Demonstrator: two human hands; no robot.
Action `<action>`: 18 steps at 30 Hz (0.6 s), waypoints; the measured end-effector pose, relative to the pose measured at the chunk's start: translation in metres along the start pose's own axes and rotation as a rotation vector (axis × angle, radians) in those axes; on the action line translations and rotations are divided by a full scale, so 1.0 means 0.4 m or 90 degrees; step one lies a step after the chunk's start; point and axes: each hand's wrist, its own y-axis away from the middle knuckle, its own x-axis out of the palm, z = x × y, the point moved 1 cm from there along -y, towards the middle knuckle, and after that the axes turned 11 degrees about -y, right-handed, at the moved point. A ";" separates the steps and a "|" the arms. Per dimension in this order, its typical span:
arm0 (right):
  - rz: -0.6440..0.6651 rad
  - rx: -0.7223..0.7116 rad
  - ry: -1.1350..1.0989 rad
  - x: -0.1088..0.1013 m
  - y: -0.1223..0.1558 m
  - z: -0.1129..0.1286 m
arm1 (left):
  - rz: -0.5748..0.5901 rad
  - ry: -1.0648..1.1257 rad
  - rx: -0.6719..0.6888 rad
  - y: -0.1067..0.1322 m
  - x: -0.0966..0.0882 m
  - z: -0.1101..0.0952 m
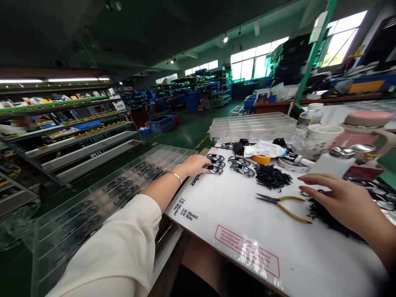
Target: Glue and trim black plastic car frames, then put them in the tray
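My left hand [195, 165] reaches to the far left part of the white board [210, 198]. Its fingers close on the left end of a black car-shaped plastic part [215, 170], one of several lined up there. Beside these lies another small group of black parts [240, 167]. My right hand [343, 200] is open, fingers apart, above a heap of black pieces [329, 218] that it partly hides. Yellow-handled pliers [283, 201] lie between my hands. Behind them is a pile of small black strips [272, 176].
A clear compartment tray [123, 185] with black parts stands left of the board. Another clear tray [252, 126] is at the back. A plastic bottle [309, 117], paper cup [324, 138], pink jug [361, 132] and white pump bottle [332, 165] crowd the right rear. Shelving [77, 128] stands beyond.
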 end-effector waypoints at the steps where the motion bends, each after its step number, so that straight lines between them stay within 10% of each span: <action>1: 0.000 0.002 0.001 -0.003 0.000 -0.002 | 0.008 -0.001 0.004 -0.005 0.017 -0.013; 11: 0.012 -0.064 -0.007 0.004 0.005 -0.003 | 0.006 0.150 -0.090 0.011 0.063 -0.010; 18: -0.102 -0.143 -0.135 -0.011 0.006 0.058 | -0.031 0.552 0.005 -0.069 0.011 -0.268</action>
